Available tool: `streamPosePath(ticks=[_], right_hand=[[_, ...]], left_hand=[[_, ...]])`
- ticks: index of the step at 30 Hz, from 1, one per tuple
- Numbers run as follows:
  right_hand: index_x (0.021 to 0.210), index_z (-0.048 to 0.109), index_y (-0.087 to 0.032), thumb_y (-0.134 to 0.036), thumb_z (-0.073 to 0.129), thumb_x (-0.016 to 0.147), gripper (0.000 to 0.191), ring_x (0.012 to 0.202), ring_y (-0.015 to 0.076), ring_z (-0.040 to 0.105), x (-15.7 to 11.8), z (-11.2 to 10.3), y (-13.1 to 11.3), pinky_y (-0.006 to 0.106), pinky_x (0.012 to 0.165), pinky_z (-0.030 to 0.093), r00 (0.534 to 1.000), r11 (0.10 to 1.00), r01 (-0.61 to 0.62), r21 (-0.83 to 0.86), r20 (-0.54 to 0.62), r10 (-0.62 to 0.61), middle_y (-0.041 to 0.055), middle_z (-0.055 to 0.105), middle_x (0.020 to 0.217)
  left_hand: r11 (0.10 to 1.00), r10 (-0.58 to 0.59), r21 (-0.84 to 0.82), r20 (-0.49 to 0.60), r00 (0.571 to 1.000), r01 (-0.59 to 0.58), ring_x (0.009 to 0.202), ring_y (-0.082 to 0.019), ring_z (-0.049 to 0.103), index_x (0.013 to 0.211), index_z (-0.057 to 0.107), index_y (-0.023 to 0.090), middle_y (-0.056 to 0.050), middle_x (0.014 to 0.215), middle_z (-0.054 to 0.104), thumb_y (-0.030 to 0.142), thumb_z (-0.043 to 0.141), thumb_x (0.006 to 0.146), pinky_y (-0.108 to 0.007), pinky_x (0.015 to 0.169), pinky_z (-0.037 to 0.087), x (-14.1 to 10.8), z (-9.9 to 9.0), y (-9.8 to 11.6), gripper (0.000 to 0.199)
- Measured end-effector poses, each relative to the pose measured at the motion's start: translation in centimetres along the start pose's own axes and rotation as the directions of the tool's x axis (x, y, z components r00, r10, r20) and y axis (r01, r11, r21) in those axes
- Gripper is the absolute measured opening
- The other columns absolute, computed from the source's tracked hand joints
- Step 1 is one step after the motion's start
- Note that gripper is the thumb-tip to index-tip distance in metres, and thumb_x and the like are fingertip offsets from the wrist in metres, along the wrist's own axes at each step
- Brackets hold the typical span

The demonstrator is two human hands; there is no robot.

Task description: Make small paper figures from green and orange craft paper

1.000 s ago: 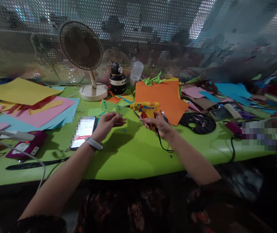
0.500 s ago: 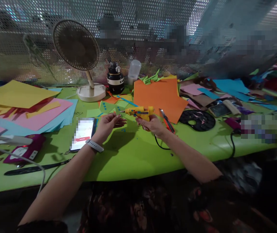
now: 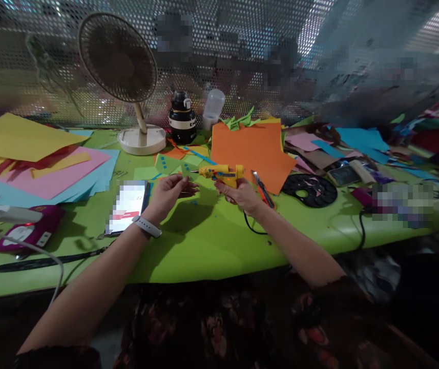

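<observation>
Yellow glue gun (image 3: 225,173) in the right hand (image 3: 240,193), level above the green bench (image 3: 207,251), nozzle directed left, toward the left hand (image 3: 169,192). Right fingers: closed around the handle. Left fingers: drawn together in a pinch just near of the nozzle tip; whether on anything small, impossible to tell. Black cord (image 3: 250,226) below the right hand, curving onto the bench. Around the left wrist: pale wristband (image 3: 147,226). Left of the left hand: lit phone (image 3: 127,207), screen up.

Far of both hands: green paper pieces (image 3: 167,164) with blue dots. To the right of the glue gun: red-handled cutter (image 3: 265,192), partly on the orange sheet (image 3: 246,146); farther right, black palette-like tray (image 3: 310,189) with an oval opening.

Far left: round fan (image 3: 141,141) on a white base, with black bottle (image 3: 182,120) and clear container (image 3: 213,107) to its right. Left side: yellow sheet (image 3: 19,137) over pink and blue paper; nearer, purple power block (image 3: 30,230) and black strap (image 3: 46,262).
</observation>
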State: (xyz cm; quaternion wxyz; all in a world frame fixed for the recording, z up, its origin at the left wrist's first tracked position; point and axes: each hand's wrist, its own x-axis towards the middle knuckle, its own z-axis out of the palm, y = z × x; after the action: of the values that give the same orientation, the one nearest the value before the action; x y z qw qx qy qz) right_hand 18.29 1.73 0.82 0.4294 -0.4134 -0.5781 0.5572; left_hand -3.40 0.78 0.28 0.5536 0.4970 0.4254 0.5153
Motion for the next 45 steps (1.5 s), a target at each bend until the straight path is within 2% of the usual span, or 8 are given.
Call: streamPosePath(ticks=[11,18,30,45], right_hand=[[0.096,0.066,-0.019,-0.048,0.077,0.071,0.040,0.041,0.0039,0.031,0.2,0.2,0.2,0.022,0.036,0.025,0.999,0.999,0.037,-0.004,0.037,-0.037,-0.0051,0.052,0.061],[0.093,0.064,-0.017,-0.046,0.078,0.069,0.041,0.043,0.0046,0.034,-0.2,0.6,-0.6,0.021,0.036,0.026,1.000,1.000,0.020,-0.014,0.004,-0.020,-0.0052,0.051,0.060],[0.093,0.066,-0.017,-0.049,0.078,0.068,0.043,0.044,0.0052,0.033,0.0,0.1,-0.1,0.022,0.038,0.027,1.000,0.999,0.009,-0.047,0.024,-0.008,-0.0038,0.053,0.062],[0.091,0.066,-0.018,-0.050,0.076,0.071,0.039,0.044,0.0057,0.033,-0.1,0.2,-0.2,0.022,0.039,0.027,1.000,0.995,0.025,-0.096,0.022,-0.023,-0.0042,0.049,0.059]], left_hand=[[1.000,0.002,0.031,-0.002,1.000,-0.002,0.077,-0.021,0.073,0.083,0.061,0.014,-0.011,0.084,0.075,0.047,0.073,0.075,-0.035,0.079,0.058,-0.1,0.2,0.1,0.036],[0.999,0.017,0.030,0.001,1.000,-0.017,0.074,-0.020,0.073,0.084,0.063,0.014,-0.010,0.084,0.075,0.042,0.071,0.078,-0.033,0.075,0.059,-0.1,0.3,0.0,0.030],[0.999,0.023,0.027,0.006,1.000,-0.023,0.076,-0.021,0.074,0.085,0.062,0.014,-0.010,0.084,0.075,0.045,0.072,0.077,-0.036,0.077,0.059,-0.2,0.2,0.0,0.034],[0.998,0.042,0.051,0.017,0.999,-0.043,0.078,-0.021,0.074,0.084,0.060,0.015,-0.011,0.086,0.075,0.045,0.070,0.079,-0.034,0.077,0.059,-0.1,0.2,-0.2,0.033]])
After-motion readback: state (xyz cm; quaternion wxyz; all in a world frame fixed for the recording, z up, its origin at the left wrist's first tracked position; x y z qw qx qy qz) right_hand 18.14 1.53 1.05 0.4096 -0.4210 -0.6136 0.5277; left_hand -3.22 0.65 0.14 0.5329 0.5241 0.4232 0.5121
